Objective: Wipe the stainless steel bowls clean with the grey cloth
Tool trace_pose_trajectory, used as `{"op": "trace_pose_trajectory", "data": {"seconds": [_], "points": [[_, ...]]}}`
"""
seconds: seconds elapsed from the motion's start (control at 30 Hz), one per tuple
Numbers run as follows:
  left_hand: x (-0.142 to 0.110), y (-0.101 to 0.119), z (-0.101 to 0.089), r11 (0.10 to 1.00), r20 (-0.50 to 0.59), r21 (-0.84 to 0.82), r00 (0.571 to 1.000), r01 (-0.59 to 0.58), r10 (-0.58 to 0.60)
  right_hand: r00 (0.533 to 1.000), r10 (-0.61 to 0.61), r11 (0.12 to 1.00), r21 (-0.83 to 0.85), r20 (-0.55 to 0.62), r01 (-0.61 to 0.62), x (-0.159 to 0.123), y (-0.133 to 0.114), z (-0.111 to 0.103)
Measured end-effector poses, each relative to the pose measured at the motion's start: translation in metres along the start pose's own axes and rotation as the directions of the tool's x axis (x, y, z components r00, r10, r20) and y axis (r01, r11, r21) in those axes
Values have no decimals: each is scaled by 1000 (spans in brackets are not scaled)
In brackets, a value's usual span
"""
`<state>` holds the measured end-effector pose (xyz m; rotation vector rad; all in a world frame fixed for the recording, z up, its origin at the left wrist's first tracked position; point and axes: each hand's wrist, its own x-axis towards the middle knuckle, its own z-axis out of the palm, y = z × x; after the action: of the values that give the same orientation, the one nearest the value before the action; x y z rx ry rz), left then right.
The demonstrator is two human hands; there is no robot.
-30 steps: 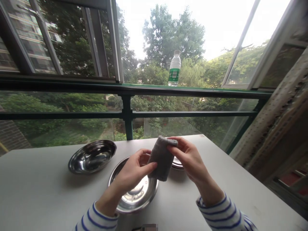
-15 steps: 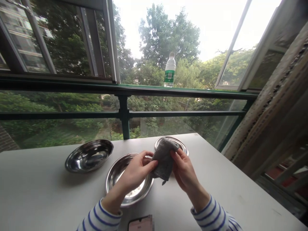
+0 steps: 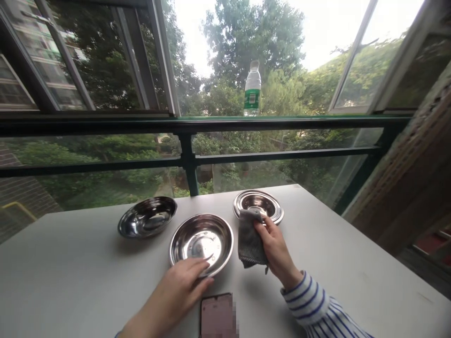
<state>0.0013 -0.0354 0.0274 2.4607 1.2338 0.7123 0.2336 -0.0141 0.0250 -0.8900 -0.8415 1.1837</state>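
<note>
A folded dark grey cloth [image 3: 251, 244] hangs from my right hand [image 3: 276, 251], pinched by its right edge between thumb and fingers. My left hand [image 3: 178, 288] holds nothing; its fingers stretch over the near rim of a round, shiny steel basin [image 3: 195, 230]. Whether they touch the rim I cannot tell. Just beyond the cloth sits a wide-rimmed steel dish [image 3: 273, 199], partly covered by the cloth and my right fingers; it may be a stack. To the left, a steel bowl [image 3: 146, 218] stands tilted on the white table [image 3: 81, 267].
A phone [image 3: 215, 314] lies at the front of the table, close to my left hand. Past the table's far edge runs a dark green railing [image 3: 218, 124], with a green-labelled plastic bottle [image 3: 252, 96] standing above it. A curtain [image 3: 394, 173] hangs at the right.
My left hand has let go of the cloth and moved down and left to the basin's near rim. My right hand keeps the cloth, now held alone. The view has shifted slightly.
</note>
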Motion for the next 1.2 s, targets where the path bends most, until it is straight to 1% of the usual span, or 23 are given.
{"op": "trace_pose_trajectory", "data": {"seconds": [0.13, 0.2, 0.27, 0.4, 0.47, 0.6, 0.67, 0.77, 0.83, 1.07, 1.2], "points": [[-6, -5, 11, 983, -13, 110, 988, -150, 152, 999, 47, 999, 24, -2, -47, 1, 0, 0], [-5, -7, 15, 973, -34, 126, 980, -191, 196, 998, 57, 998, 35, -7, -57, 1, 1, 0], [-4, -7, 16, 970, -46, 136, 977, -200, 208, 998, 63, 997, 43, -10, -63, 1, 2, -1], [-2, -5, 12, 963, -17, 186, 980, -194, 200, 997, 75, 996, 55, -6, -75, 0, 3, -2], [-1, -3, 7, 968, -18, 181, 983, -175, 181, 996, 84, 995, 60, 3, -84, -1, 2, -1], [3, -1, -4, 991, -51, 87, 993, -100, 105, 994, 112, 992, 62, 21, -113, -2, 0, 0], [7, -1, -9, 996, -86, 49, 993, -75, 79, 992, 120, 991, 60, 23, -121, -2, 0, 0], [14, -2, -16, 999, -165, 19, 985, -43, 46, 992, 123, 991, 51, 24, -124, -1, 0, -1], [19, -3, -20, 1000, -193, -2, 981, -16, 15, 993, 119, 992, 41, 21, -120, -1, 1, -1], [30, -7, -34, 997, -201, -43, 977, 62, -69, 994, 111, 994, -2, 8, -111, -2, 2, -1], [39, -8, -44, 981, -222, -138, 962, 134, -162, 994, 107, 994, -23, 22, -107, -2, 3, -2]]}}
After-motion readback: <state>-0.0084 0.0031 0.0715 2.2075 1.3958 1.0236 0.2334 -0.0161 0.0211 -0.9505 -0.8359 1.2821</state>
